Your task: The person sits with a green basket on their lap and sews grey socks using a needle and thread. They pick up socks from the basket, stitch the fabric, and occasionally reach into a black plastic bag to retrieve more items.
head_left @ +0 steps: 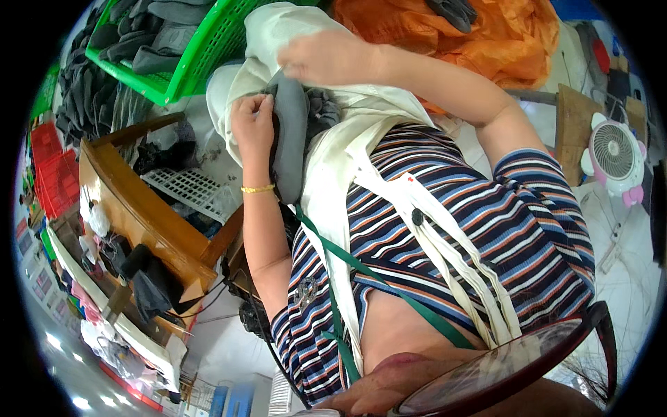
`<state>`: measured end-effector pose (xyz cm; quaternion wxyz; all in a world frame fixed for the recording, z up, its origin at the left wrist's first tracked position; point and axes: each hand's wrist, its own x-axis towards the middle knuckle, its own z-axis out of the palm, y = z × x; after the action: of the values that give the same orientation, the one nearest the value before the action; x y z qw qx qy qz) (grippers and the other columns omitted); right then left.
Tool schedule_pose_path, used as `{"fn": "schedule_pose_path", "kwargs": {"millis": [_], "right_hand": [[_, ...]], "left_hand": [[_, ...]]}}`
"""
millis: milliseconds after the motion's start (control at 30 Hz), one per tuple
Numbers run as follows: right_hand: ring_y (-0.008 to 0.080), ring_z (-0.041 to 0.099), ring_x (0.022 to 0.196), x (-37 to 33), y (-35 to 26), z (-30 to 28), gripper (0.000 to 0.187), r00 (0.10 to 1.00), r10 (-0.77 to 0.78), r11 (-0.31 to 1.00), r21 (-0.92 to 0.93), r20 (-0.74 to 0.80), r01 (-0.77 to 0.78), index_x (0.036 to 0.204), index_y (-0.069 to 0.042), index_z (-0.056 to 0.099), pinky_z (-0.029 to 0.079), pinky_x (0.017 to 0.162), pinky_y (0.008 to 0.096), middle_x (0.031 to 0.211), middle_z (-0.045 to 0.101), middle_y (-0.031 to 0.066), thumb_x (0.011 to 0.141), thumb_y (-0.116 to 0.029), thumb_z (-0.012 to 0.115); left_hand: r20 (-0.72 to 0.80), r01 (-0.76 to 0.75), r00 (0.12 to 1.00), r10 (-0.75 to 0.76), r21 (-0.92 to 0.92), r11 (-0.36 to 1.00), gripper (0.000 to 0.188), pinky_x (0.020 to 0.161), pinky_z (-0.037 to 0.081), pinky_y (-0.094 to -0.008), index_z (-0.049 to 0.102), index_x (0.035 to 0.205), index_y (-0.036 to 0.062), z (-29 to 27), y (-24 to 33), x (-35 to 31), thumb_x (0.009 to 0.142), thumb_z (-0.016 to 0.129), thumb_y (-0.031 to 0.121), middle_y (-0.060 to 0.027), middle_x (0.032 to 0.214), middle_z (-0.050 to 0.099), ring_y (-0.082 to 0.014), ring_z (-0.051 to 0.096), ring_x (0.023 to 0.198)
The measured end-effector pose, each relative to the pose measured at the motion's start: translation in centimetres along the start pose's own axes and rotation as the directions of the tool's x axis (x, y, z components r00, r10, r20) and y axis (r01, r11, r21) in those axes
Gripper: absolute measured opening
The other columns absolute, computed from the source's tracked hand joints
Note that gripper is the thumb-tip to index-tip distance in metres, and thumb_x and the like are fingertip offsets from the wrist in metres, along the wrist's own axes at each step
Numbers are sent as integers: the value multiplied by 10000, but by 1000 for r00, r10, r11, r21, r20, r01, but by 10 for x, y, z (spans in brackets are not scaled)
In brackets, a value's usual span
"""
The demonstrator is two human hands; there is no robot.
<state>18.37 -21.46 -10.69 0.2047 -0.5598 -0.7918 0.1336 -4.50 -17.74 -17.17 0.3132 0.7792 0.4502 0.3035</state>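
Observation:
On my lap, over a cream apron (333, 163), lies a long grey slipper (290, 139) with a dark edge, its sole-shaped side facing up. My left hand (252, 125) is closed on its left edge, thumb and fingers pinched near the upper half. My right hand (325, 59) is just above the slipper's far end, slightly blurred, with its fingers curled together. Whatever sits between those fingers is too small and smeared to make out. Beside the slipper, on its right, is a bunched dark grey piece of cloth (322, 111).
A green plastic crate (201, 52) full of grey slippers stands at the far left, with more dark slippers (87, 94) heaped beside it. Orange sheeting (500, 42) spreads at the far right. A wooden bench (142, 198) is on my left, a white-and-pink fan (615, 153) on my right.

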Motion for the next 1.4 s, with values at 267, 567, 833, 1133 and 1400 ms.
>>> {"fn": "schedule_pose_path", "kwargs": {"millis": [267, 567, 833, 1133, 1400], "right_hand": [[312, 689, 799, -18, -71, 7, 414, 718, -230, 972, 189, 657, 138, 809, -92, 742, 531, 717, 449, 759, 706, 115, 896, -462, 577], [246, 702, 993, -5, -176, 52, 293, 589, -224, 866, -118, 776, 485, 1016, -136, 769, 562, 795, 405, 1052, 740, 60, 855, -360, 668], [301, 691, 702, -3, -63, -6, 137, 679, -408, 906, 182, 610, 381, 779, -26, 706, 550, 597, 424, 730, 694, 131, 747, -153, 670], [136, 608, 722, -9, -18, -17, 215, 794, -91, 646, 642, 601, -412, 1013, -17, 605, 487, 672, 292, 751, 631, 37, 962, -225, 584], [378, 654, 811, 23, -20, 2, 422, 926, 68, 988, 102, 372, -113, 874, -59, 706, 511, 706, 481, 800, 683, 166, 929, -445, 545]], "left_hand": [[252, 538, 843, -475, -355, 765, 220, 596, 424, -221, 723, 958, -5, -15, -17, 15, 844, 758, 180, 11, 799, 657, -61, 546, 666], [388, 611, 790, -475, -428, 666, 167, 564, 380, -226, 727, 893, 37, -23, -34, 35, 823, 765, 183, 25, 755, 641, -61, 508, 630], [352, 608, 785, -510, -596, 524, 141, 521, 342, -210, 729, 867, 50, -27, -28, 22, 825, 756, 182, 42, 710, 589, -55, 472, 592], [320, 574, 765, -559, -733, 365, 89, 580, 371, -204, 721, 887, 63, -12, -17, -1, 864, 739, 147, 37, 746, 611, -59, 522, 651], [320, 577, 734, -599, -759, 302, 99, 634, 400, -209, 725, 912, 40, -14, -4, -6, 859, 728, 123, 7, 812, 681, -65, 554, 684]]}}
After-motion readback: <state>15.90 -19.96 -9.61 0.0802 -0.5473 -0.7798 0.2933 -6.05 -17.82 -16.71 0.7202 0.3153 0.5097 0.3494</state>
